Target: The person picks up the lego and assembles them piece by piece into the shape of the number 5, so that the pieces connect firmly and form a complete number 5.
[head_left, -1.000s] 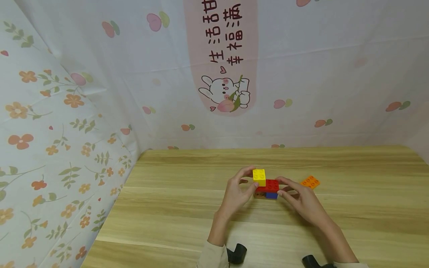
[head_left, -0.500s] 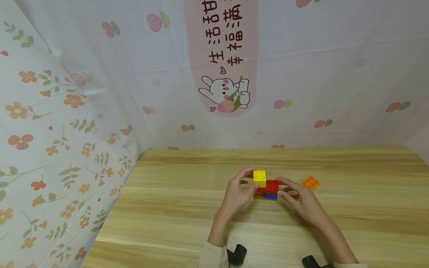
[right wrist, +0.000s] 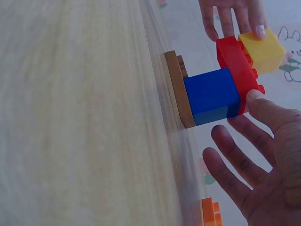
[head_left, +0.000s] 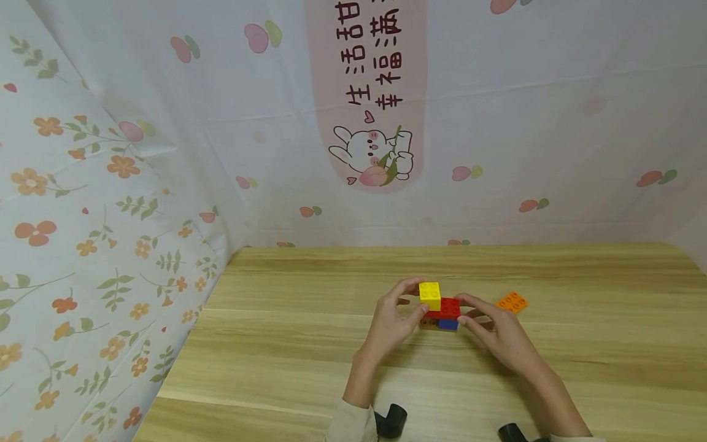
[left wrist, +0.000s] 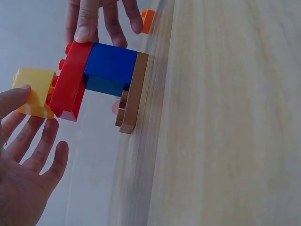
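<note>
The brown base [left wrist: 136, 92], blue brick [left wrist: 112, 63] and red brick [head_left: 451, 307] stood stacked on the worktop [head_left: 276, 344]. The left hand [head_left: 393, 316] pinched the yellow brick [head_left: 429, 296] atop the red brick, seemingly not fully seated; the right hand [head_left: 501, 331] gripped the red brick. The orange brick [head_left: 512, 302] lay apart, unattached.

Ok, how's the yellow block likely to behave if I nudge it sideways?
The yellow block is probably stiff: its faces look flat, undented by the left hand's pinch. It seems unlikely to roll, being boxy. It might shift or pop off, since studs of the red block show between the two, suggesting it isn't fully seated.
</note>
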A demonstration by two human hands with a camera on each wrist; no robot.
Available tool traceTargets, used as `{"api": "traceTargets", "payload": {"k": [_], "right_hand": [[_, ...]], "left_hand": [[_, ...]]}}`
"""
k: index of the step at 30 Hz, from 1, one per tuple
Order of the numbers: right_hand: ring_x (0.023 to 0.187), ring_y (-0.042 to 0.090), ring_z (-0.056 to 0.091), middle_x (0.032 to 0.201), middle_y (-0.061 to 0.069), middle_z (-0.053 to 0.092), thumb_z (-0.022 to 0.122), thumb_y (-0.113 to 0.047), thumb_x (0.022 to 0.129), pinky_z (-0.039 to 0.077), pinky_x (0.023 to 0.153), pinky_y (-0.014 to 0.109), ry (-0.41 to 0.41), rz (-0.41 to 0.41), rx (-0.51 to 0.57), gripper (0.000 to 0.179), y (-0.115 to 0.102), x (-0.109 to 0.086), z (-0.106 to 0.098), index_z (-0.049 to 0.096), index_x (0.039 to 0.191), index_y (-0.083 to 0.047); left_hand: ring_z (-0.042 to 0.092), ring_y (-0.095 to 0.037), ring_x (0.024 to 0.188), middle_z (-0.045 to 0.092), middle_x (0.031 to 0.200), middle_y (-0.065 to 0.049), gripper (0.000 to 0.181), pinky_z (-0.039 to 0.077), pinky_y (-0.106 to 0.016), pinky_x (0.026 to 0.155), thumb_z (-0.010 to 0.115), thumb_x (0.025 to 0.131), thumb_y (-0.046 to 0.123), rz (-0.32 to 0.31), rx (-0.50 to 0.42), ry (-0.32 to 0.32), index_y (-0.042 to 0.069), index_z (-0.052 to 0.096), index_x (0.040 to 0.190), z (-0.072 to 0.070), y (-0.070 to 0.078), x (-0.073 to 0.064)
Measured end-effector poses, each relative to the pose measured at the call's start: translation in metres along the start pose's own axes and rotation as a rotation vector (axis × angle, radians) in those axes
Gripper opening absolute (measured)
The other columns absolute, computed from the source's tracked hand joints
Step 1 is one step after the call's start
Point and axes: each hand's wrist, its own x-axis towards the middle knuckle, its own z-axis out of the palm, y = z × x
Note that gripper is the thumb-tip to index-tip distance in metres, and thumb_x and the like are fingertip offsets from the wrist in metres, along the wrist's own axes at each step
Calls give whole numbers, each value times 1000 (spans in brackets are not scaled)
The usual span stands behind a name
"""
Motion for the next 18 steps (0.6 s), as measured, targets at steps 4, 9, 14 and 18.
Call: {"api": "traceTargets", "payload": {"k": [4, 9, 14, 18], "right_hand": [[87, 25, 64, 113, 15, 63, 62, -11, 89, 53, 66, 30, 4, -9, -6, 38, 0, 0, 0, 56, 126, -4], [87, 25, 64, 112, 14, 63, 62, -11, 89, 53, 66, 28, 5, -15, -3, 38, -1, 0, 0, 56, 126, -3], [87, 25, 64, 113, 14, 63, 62, -10, 89, 53, 66, 28, 8, -19, -8, 38, 0, 0, 0, 56, 126, -3], [87, 25, 64, 113, 15, 63, 61, -11, 90, 53, 66, 28, 11, -19, -11, 38, 0, 0, 0, 56, 126, -3]], "left_hand": [[55, -16, 104, 61, 114, 2, 43, 47, -35, 84, 67, 86, 10, -15, 3, 0, 16, 54, 126, 0, 0, 0], [56, -18, 103, 62, 113, -4, 43, 47, -42, 85, 67, 84, 4, -37, -10, -1, 12, 55, 125, -1, 8, 0], [56, -24, 103, 62, 112, -9, 41, 46, -47, 85, 64, 85, 0, -38, -22, -20, 6, 55, 124, -7, 30, -2], [56, -25, 103, 61, 113, -10, 40, 45, -48, 85, 64, 85, 1, -35, -24, -25, 5, 55, 124, -10, 37, -3]]}}
